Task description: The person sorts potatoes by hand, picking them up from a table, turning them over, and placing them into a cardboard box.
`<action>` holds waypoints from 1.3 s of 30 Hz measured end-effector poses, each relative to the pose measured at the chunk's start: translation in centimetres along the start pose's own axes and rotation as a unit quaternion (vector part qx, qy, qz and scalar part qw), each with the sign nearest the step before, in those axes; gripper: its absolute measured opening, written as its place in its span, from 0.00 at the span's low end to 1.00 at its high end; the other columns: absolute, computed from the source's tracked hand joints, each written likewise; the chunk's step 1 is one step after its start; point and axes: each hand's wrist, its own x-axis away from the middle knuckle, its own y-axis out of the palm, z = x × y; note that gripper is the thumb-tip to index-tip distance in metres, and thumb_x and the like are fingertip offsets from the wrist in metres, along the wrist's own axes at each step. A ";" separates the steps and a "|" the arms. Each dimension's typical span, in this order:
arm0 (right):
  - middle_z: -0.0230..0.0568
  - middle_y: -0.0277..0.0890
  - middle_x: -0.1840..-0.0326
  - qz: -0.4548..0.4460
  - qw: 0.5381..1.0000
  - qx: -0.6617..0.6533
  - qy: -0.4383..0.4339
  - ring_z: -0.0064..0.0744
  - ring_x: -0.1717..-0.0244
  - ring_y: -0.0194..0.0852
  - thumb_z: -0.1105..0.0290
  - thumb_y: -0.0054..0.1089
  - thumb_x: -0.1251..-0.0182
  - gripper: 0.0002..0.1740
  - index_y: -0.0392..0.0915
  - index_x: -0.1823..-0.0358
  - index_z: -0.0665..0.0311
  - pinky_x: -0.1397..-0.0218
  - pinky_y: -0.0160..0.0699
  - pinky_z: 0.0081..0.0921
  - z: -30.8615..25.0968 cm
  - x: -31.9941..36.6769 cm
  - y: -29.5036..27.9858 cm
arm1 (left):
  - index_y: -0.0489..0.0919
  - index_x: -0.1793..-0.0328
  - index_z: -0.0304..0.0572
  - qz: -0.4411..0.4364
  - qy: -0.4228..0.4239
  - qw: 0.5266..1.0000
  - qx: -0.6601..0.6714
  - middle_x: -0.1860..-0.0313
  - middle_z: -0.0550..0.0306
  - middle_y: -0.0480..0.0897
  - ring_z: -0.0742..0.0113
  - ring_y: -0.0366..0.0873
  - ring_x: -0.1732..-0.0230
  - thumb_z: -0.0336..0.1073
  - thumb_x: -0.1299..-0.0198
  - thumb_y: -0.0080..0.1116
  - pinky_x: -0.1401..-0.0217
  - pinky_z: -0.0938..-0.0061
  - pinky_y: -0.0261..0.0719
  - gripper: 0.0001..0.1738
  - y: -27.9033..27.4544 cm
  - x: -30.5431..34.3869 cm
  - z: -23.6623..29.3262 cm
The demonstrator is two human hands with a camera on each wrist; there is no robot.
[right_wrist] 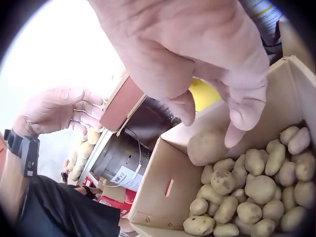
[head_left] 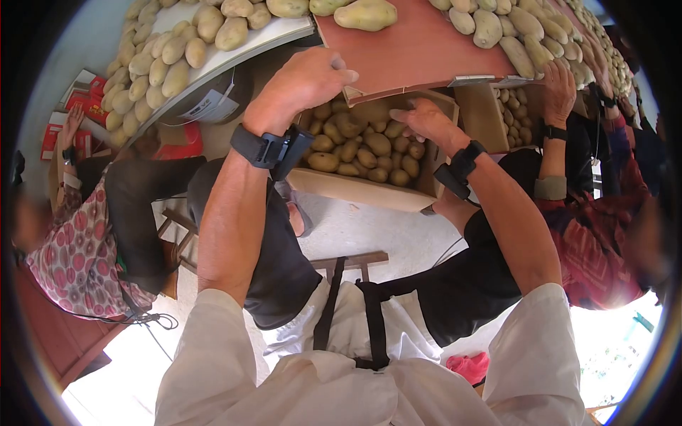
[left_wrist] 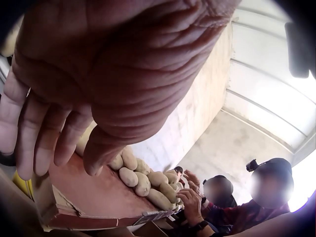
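Note:
My left hand (head_left: 305,79) is raised over the near edge of the red tabletop (head_left: 408,57), its fingers loosely extended and nothing in them. In the left wrist view its fingers hang down beside that tabletop. Over an open cardboard box (head_left: 369,188) is my right hand (head_left: 430,122), thumb and fingers apart. Just below its fingertips, in the right wrist view, a blurred large potato (right_wrist: 205,146) is inside the box, near the far wall. Many smaller potatoes (right_wrist: 259,188) fill the box's bottom.
Potatoes (head_left: 163,60) are heaped on the white table at left, and more potatoes (head_left: 490,28) lie at the back right. A second box (head_left: 479,117) holds potatoes. A dark bucket (right_wrist: 118,160) stands below the left table. People sit on both sides.

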 end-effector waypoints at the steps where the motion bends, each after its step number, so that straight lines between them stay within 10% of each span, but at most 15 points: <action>1: 0.49 0.88 0.61 0.021 1.000 0.017 -0.010 0.34 0.68 0.88 0.56 0.65 0.32 0.39 0.71 0.28 0.78 0.68 0.81 0.29 0.2 -0.4 0.0 | 0.87 0.57 0.34 0.001 -0.001 1.000 -0.001 0.63 0.39 0.88 0.43 0.86 0.58 0.50 0.38 0.64 0.51 0.56 0.82 0.22 -0.2 0.0 0.0; 8: 0.51 0.88 0.63 -0.092 0.961 0.255 -0.058 0.40 0.64 0.89 0.63 0.59 0.33 0.20 0.86 0.44 0.66 0.62 0.85 0.37 0.0 0.0 0.4 | 0.87 0.53 0.32 -0.018 -0.026 0.999 -0.015 0.61 0.42 0.88 0.49 0.86 0.57 0.48 0.35 0.63 0.51 0.61 0.81 0.22 -0.2 -0.1 -0.5; 11: 0.52 0.86 0.66 -0.087 0.895 0.370 -0.233 0.48 0.64 0.88 0.63 0.59 0.35 0.16 0.88 0.56 0.65 0.57 0.84 0.40 0.7 0.5 0.8 | 0.87 0.54 0.32 0.004 -0.010 1.000 -0.006 0.60 0.40 0.88 0.45 0.87 0.56 0.47 0.36 0.63 0.50 0.59 0.81 0.21 0.0 -0.3 -0.4; 24: 0.44 0.87 0.65 -0.132 0.977 0.038 -0.161 0.31 0.69 0.86 0.60 0.58 0.30 0.17 0.84 0.59 0.70 0.60 0.82 0.29 -8.1 7.0 -5.0 | 0.86 0.50 0.36 0.006 -0.059 0.998 0.000 0.56 0.39 0.89 0.41 0.86 0.49 0.46 0.34 0.61 0.44 0.54 0.82 0.20 0.4 0.1 1.3; 28: 0.41 0.87 0.63 0.012 0.988 -0.020 -0.154 0.29 0.64 0.88 0.60 0.59 0.29 0.18 0.85 0.52 0.68 0.59 0.82 0.27 -9.2 4.1 -6.6 | 0.86 0.49 0.35 0.006 -0.062 0.998 -0.012 0.54 0.39 0.89 0.41 0.86 0.48 0.46 0.34 0.61 0.44 0.54 0.82 0.20 0.6 0.0 1.1; 31: 0.49 0.85 0.42 0.185 0.955 0.029 -0.230 0.49 0.38 0.81 0.63 0.60 0.29 0.20 0.82 0.41 0.66 0.33 0.77 0.42 -10.1 2.2 -6.9 | 0.86 0.49 0.35 0.009 -0.064 0.998 -0.005 0.53 0.38 0.89 0.41 0.86 0.47 0.45 0.34 0.60 0.42 0.54 0.81 0.20 0.5 0.1 1.2; 39: 0.49 0.65 0.21 0.245 0.924 0.103 -0.274 0.48 0.25 0.68 0.62 0.64 0.33 0.39 0.63 0.21 0.60 0.25 0.71 0.40 -12.7 -1.6 -6.2 | 0.85 0.49 0.30 0.004 -0.067 0.998 0.015 0.53 0.37 0.88 0.42 0.86 0.50 0.42 0.32 0.60 0.44 0.57 0.80 0.19 -0.5 0.4 1.5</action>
